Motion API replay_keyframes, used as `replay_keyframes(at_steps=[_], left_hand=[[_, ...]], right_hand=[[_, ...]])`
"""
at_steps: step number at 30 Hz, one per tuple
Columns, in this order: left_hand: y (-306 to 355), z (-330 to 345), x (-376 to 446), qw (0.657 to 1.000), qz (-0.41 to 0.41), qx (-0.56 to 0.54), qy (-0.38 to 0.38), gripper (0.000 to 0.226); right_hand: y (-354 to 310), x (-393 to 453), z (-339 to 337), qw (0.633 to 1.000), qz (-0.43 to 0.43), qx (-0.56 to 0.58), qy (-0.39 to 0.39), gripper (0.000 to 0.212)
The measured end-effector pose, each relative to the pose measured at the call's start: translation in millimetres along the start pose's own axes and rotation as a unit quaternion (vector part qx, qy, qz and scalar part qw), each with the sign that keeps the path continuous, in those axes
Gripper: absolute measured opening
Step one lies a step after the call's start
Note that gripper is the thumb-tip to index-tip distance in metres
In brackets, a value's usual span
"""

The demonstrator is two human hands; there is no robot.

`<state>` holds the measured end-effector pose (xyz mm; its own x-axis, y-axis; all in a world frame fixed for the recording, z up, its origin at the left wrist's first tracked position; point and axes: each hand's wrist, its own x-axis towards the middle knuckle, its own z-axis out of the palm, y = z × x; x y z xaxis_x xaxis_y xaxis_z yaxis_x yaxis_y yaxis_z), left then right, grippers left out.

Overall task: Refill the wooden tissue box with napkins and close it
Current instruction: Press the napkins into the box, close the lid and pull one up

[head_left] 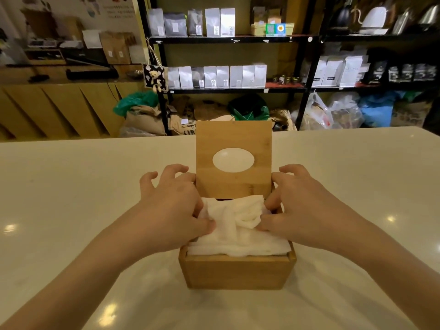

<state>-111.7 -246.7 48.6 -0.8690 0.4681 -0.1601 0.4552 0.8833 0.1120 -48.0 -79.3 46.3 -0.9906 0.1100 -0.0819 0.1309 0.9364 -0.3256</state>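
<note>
A wooden tissue box (237,273) stands on the white table in front of me. Its lid (233,186), with an oval hole, stands upright at the far side. White napkins (238,234) fill the box to the rim, and the top one is bunched up in the middle. My left hand (171,208) pinches the bunched napkin from the left with thumb and forefinger, its other fingers spread over the box's left edge. My right hand (302,208) pinches the same napkin from the right.
The white table (71,210) stretches wide on both sides of the box. Behind it stand black shelves (238,40) with white and dark bags, sacks on the floor, and a wooden counter (59,108) at the left.
</note>
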Motion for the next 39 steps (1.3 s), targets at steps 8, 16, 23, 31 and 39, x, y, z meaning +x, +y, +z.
replay_keyframes(at_steps=[8, 16, 23, 31, 39], left_hand=[[13, 14, -3, 0.991, -0.032, 0.127, 0.036, 0.027], [14, 10, -8, 0.985, -0.037, 0.083, 0.15, 0.015], [3, -1, -13, 0.998, -0.024, -0.043, 0.048, 0.023], [2, -1, -11, 0.998, -0.014, -0.001, -0.059, 0.058], [5, 2, -6, 0.995, -0.034, 0.069, -0.07, 0.072]], right_hand=[[-11, 1, 6, 0.99, 0.039, -0.136, -0.028, 0.031], [-8, -6, 7, 0.981, 0.024, -0.173, 0.083, 0.025], [-8, -19, -7, 0.995, -0.012, -0.054, 0.08, 0.019], [-3, -11, 3, 0.99, -0.02, -0.142, -0.017, 0.041], [1, -9, 4, 0.978, -0.033, -0.203, -0.02, 0.048]])
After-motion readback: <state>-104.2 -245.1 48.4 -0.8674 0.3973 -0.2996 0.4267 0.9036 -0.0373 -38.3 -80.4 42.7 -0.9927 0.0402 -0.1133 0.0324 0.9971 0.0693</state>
